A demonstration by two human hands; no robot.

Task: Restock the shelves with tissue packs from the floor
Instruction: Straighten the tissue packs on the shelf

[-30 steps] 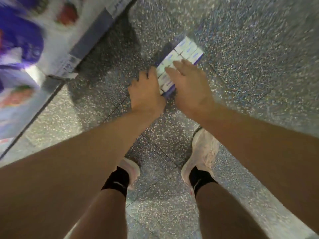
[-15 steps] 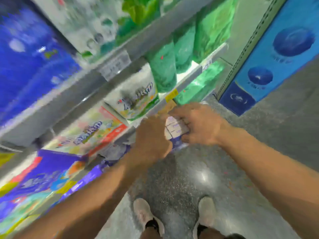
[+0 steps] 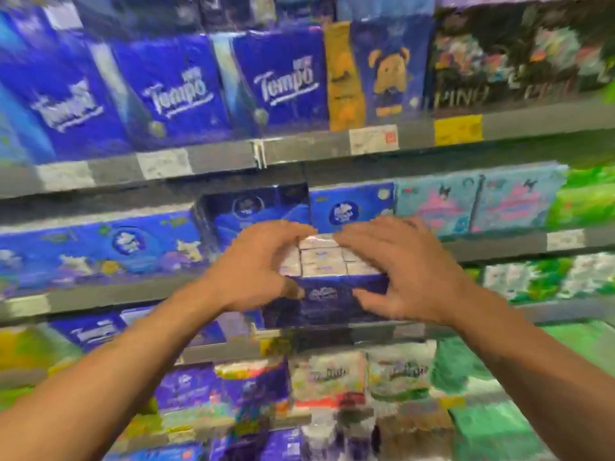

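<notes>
Both hands (image 3: pixel 256 271) (image 3: pixel 404 274) grip tissue pack (image 3: pixel 327 277), long axis sideways.

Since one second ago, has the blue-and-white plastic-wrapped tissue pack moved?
Yes. The blue-and-white tissue pack went up from the speckled floor to the grey shelf edge, gripped by the left hand and right hand.

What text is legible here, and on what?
"Tempo": blue packs, top shelf.
"PINK", uncertain: dark pack, top right.
Price tags on the shelf rails: blurred.
Tissue pack held between both hands: logo unreadable.
Lower packs: print too smeared.
</notes>
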